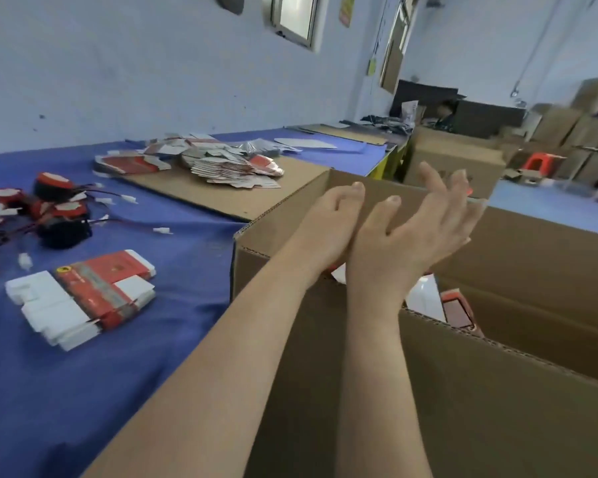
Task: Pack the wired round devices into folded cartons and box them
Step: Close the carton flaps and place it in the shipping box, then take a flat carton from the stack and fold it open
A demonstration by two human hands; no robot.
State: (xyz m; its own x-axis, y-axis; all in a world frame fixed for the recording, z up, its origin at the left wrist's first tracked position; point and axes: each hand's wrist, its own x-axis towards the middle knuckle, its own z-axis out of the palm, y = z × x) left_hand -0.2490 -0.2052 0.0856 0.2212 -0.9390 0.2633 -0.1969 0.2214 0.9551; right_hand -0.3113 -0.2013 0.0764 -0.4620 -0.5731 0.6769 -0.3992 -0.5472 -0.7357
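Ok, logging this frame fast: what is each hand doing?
Left hand: open, holding nothing.
Right hand: open, holding nothing.

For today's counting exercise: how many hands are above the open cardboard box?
2: the left hand is beside the right hand, both open, over the cardboard box. None seem hidden.

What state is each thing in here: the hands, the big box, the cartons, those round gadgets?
Left hand: open, empty.
Right hand: open, empty.
Box: open, partly filled, both hands above it.
Flat cartons: unfolded, stacked on the table.
Devices: unpacked, wires loose, on the table.
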